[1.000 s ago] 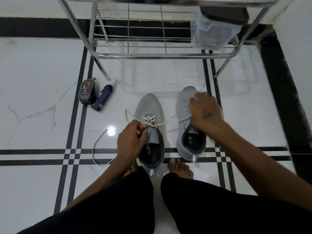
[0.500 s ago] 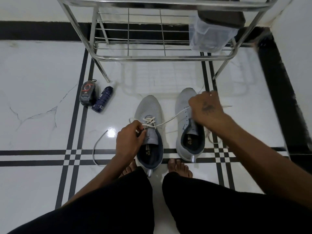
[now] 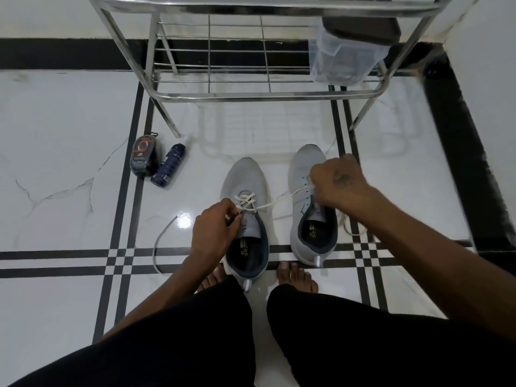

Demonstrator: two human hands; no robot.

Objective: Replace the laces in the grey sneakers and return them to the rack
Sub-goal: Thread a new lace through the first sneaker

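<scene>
Grey sneakers [image 3: 245,188] on floor, both hands [image 3: 216,230] clamped on white lace [image 3: 276,201].

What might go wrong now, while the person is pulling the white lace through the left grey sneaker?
1. The right hand pulls the lace taut sideways across the right sneaker; a hard tug may shift the left sneaker, which only the left hand steadies.
2. The lace's loose end trails on the floor near the bare feet and could be stepped on.
</scene>
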